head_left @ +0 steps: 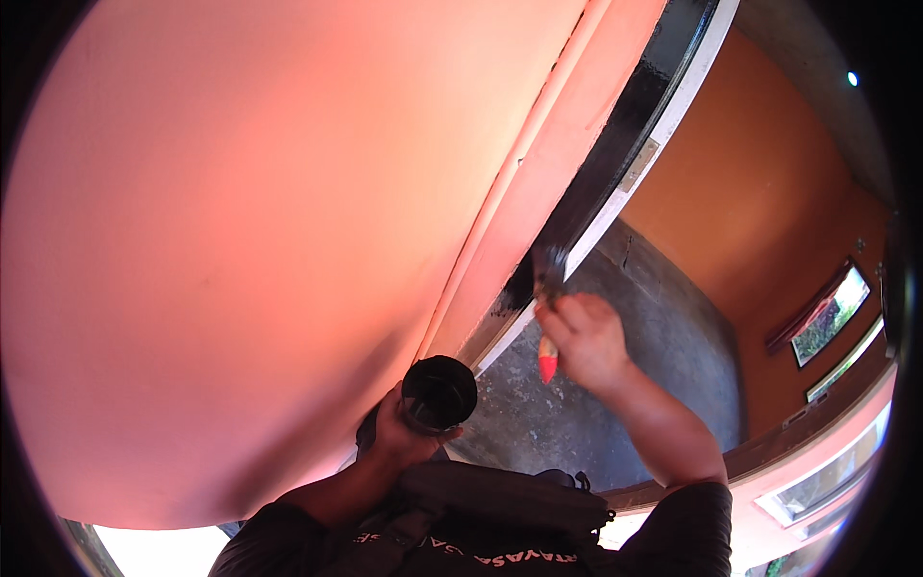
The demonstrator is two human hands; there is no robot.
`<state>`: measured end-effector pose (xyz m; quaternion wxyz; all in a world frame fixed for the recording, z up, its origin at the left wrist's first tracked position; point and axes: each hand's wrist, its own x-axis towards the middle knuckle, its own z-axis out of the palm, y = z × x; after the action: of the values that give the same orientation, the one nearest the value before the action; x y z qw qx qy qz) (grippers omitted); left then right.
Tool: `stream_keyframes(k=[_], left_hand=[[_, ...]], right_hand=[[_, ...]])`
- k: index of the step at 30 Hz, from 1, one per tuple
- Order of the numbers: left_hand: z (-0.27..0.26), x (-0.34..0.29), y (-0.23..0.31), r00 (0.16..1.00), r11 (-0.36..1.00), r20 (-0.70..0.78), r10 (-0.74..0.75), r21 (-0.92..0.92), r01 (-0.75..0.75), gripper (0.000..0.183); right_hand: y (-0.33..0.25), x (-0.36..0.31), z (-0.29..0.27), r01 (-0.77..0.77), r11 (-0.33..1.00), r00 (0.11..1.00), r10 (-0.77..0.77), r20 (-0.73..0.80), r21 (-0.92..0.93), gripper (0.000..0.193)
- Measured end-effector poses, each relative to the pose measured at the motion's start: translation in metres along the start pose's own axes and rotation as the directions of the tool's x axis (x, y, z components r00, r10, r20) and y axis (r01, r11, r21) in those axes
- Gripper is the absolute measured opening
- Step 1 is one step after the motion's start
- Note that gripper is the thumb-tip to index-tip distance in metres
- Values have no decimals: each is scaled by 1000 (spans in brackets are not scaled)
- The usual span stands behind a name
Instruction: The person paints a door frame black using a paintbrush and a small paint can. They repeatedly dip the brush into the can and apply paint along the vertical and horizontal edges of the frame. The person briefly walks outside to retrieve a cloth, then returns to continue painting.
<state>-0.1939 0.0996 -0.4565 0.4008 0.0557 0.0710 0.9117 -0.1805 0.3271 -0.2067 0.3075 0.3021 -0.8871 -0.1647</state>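
Note:
My right hand (588, 344) grips a paintbrush (547, 360) by its light handle with a red end. The brush's bristles are blurred and meet the dark-painted face of a door frame (608, 159). Wet black paint shines along that face, and the strip below the brush looks patchy and lighter. Lower down, my left hand (396, 439) is wrapped around a round black pot (467, 377) tilted toward me, with dark liquid inside. The pot sits close to the frame's lower end.
A pink wall (240, 240) fills the left side, with a raised pink trim (500, 173) next to the frame. A white edge with a metal plate (639, 165) runs along the frame's right. Beyond are a grey floor (663, 327), an orange wall (740, 163) and a window (832, 313).

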Motion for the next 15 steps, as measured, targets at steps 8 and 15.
stream_keyframes(k=[8,15], left_hand=[[9,-2,2,991,999,-134,-13,35,18,63],[12,-1,2,990,999,-139,-38,28,42,63]], right_hand=[[-12,6,-14,-321,862,944,325,59,392,20],[78,66,-84,-443,698,813,577,-76,562,6]])
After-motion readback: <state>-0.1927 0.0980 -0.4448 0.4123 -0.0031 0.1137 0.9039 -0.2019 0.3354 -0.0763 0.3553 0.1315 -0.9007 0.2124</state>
